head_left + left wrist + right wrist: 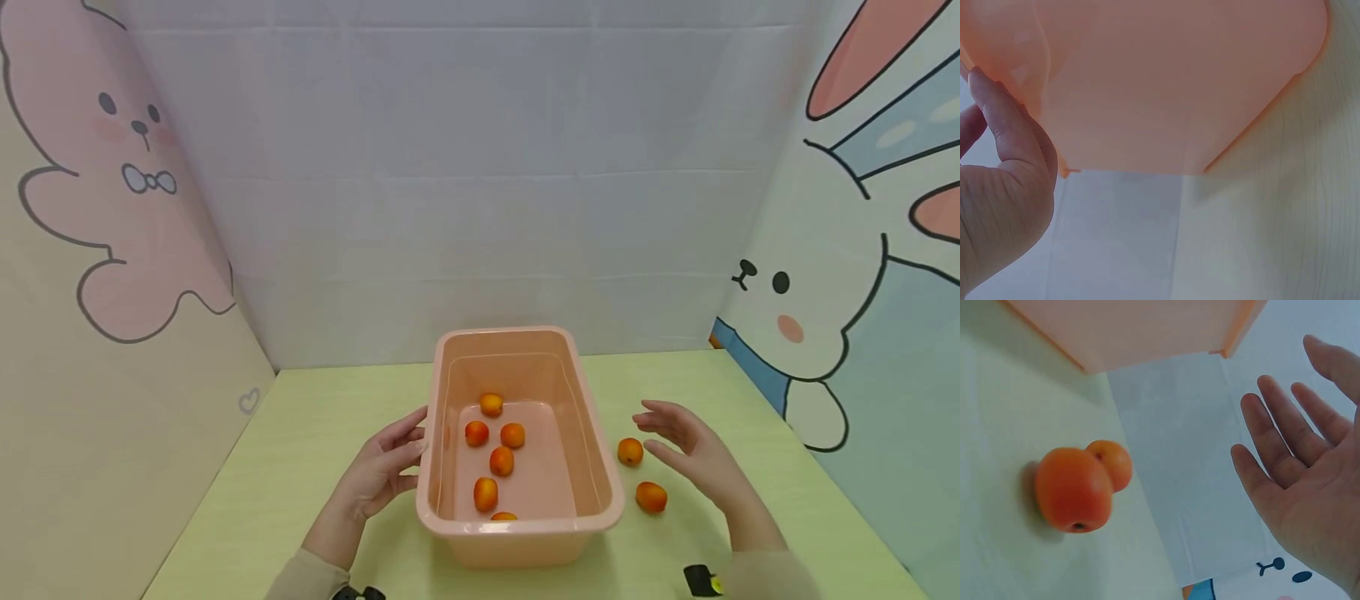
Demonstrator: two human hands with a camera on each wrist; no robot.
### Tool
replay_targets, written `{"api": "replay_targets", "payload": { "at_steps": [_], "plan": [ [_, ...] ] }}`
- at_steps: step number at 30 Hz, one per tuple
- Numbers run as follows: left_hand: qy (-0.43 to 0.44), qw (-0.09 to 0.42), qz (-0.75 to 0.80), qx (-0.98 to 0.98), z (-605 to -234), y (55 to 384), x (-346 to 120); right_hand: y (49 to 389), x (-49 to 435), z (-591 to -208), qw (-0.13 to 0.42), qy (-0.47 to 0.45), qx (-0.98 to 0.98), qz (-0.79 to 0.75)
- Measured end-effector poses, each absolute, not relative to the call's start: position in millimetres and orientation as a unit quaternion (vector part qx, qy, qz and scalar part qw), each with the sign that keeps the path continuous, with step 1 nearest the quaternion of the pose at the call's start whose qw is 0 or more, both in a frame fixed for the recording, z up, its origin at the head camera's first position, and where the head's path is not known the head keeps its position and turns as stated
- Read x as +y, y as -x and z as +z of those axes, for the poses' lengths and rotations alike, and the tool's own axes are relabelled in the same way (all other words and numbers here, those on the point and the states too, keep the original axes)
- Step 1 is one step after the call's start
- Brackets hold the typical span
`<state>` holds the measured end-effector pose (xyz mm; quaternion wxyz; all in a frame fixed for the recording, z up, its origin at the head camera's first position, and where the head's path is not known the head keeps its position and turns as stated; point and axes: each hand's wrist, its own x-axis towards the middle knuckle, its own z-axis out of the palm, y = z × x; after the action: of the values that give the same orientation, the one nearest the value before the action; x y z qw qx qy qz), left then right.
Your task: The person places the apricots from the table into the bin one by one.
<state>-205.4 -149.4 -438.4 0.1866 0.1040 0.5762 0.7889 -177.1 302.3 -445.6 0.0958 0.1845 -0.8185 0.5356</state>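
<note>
A pale pink plastic bin (pixel 517 529) stands on the table, with several small, oval orange-red fruits (pixel 502 461) on its floor. My left hand (pixel 378 467) touches the bin's left side near the rim, its fingers fairly straight; the left wrist view shows the fingertips against the bin wall (pixel 1129 81). To the right of the bin, two more fruits lie on the table, a nearer one (pixel 651 497) and a farther one (pixel 630 452). Beside the farther fruit hovers my right hand (pixel 690 446), fingers spread and relaxed, palm bare in the right wrist view.
The light yellow-green table (pixel 300 467) has a faint wood grain. A white sheet (pixel 465 183) hangs behind it. Side panels bear a pink cartoon animal (pixel 142 217) on the left and a white rabbit (pixel 810 300) on the right.
</note>
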Motion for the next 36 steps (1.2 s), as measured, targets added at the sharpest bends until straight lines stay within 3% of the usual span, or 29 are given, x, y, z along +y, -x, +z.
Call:
{"api": "replay_targets", "payload": {
  "at_steps": [6,15,36],
  "plan": [
    [-0.095,0.185,0.789,0.578,-437.6,205.0,-148.6,168.5,306.7,-473.3,0.098,-0.122,-0.829,0.538],
    [-0.088,0.183,0.787,0.582,-436.9,205.4,-147.9,164.7,320.6,-494.9,0.058,-0.072,-0.849,0.521],
    [-0.093,0.184,0.787,0.582,-438.2,205.5,-148.3,164.3,337.1,-518.8,-0.049,-0.103,-0.849,0.517]
  ]
}}
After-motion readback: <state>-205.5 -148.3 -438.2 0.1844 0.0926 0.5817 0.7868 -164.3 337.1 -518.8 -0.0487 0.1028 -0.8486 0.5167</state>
